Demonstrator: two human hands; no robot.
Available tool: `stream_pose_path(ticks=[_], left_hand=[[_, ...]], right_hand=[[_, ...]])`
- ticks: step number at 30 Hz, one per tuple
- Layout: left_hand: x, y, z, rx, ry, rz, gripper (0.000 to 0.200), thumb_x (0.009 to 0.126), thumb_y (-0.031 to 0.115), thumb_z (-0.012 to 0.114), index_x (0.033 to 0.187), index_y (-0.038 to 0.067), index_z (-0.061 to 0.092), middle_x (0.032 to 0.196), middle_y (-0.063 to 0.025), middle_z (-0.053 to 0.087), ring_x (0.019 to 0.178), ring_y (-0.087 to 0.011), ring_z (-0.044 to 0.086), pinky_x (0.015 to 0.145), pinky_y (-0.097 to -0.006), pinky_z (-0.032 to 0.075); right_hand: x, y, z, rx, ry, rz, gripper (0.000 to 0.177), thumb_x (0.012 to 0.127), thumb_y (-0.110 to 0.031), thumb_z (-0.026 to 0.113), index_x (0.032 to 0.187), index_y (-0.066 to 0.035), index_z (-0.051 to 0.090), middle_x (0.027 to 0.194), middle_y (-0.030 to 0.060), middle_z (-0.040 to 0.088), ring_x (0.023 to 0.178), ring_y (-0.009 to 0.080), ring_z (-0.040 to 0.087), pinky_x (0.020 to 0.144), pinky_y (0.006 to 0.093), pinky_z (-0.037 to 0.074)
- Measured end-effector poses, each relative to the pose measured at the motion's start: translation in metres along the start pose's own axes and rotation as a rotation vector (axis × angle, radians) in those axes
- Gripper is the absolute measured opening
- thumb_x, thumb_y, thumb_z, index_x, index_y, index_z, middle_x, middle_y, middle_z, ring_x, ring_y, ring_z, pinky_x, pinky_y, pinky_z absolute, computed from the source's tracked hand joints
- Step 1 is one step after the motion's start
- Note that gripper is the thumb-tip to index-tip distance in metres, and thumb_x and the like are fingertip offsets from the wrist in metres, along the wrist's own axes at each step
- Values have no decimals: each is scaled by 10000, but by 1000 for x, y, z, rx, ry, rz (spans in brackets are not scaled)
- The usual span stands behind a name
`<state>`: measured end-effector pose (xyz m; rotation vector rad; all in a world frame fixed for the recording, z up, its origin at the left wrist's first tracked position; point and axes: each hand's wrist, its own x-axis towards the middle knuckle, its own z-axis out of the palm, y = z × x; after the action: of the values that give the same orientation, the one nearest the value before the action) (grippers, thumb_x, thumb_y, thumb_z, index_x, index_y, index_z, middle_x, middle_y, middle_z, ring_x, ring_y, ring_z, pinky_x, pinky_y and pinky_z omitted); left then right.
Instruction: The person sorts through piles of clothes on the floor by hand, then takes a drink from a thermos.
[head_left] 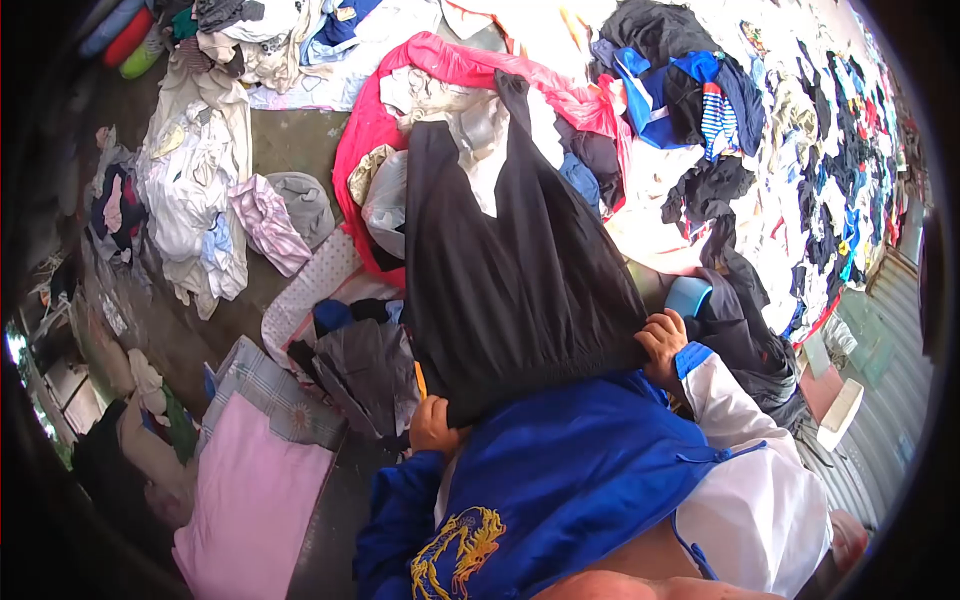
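A pair of black trousers (520, 270) is stretched out in front of me, the gathered waistband toward my body and the two legs pointing away. My left hand (433, 427) is closed on the left end of the waistband. At the other end, my right hand (662, 345) grips the band's right corner, fingers curled over the cloth. Beyond them lies an open pink-red cloth bundle (362, 150) with pale garments in it; the trouser legs reach over it. A folded dark grey garment (365, 375) lies just left of the trousers.
A pink cloth (250, 500) lies at the lower left, near a grey checked fabric (265, 385). White clothes (195, 200) are heaped at the upper left. Mixed garments (810, 150) spread across the right. A light-blue object (688, 295) sits beside my right hand.
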<state>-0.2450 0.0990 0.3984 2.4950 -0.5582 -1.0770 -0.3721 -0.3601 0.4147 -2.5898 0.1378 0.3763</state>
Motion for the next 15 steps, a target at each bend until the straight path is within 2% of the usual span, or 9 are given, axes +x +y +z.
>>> stream_pose_path(ticks=[1,4,5,8,12,15], left_hand=[[-14,-8,8,82,-74,51,340,716,129,732,1033,59,631,1087,-151,621,1032,-370,608,882,-442,512],[-53,-27,41,18,-300,-41,290,737,181,718,1007,99,652,948,-137,647,911,-352,645,842,-449,523],[-64,-42,59,-52,-360,-68,251,802,222,685,1017,93,675,908,-145,678,887,-355,668,822,-436,529],[-53,-7,18,-245,-563,-85,287,853,252,670,1057,50,686,961,-183,707,937,-375,677,811,-410,534],[-53,-3,11,-344,-773,-124,336,886,312,659,1087,46,698,1007,-219,713,964,-388,686,802,-409,540],[-57,-3,11,-462,-815,-112,339,882,317,664,1089,51,703,1002,-230,710,955,-382,694,796,-407,543]], right_hand=[[-7,0,-8,27,-94,7,419,508,-85,686,925,-43,675,862,109,647,1028,323,620,1017,507,421],[-33,14,-11,154,-445,123,410,550,-122,679,951,-35,688,811,144,664,920,357,655,922,471,485],[-39,17,-9,202,-572,177,414,565,-131,674,966,-32,692,806,160,672,889,371,664,887,463,506],[-41,11,-16,326,-707,379,427,605,-148,652,1014,-31,694,840,210,682,855,408,668,802,462,538],[-60,24,-5,375,-694,282,385,624,-157,643,980,-23,706,857,213,690,859,402,675,791,463,545],[-54,26,-7,489,-360,-57,356,623,-172,662,934,-8,717,829,176,696,836,397,680,784,453,547]])
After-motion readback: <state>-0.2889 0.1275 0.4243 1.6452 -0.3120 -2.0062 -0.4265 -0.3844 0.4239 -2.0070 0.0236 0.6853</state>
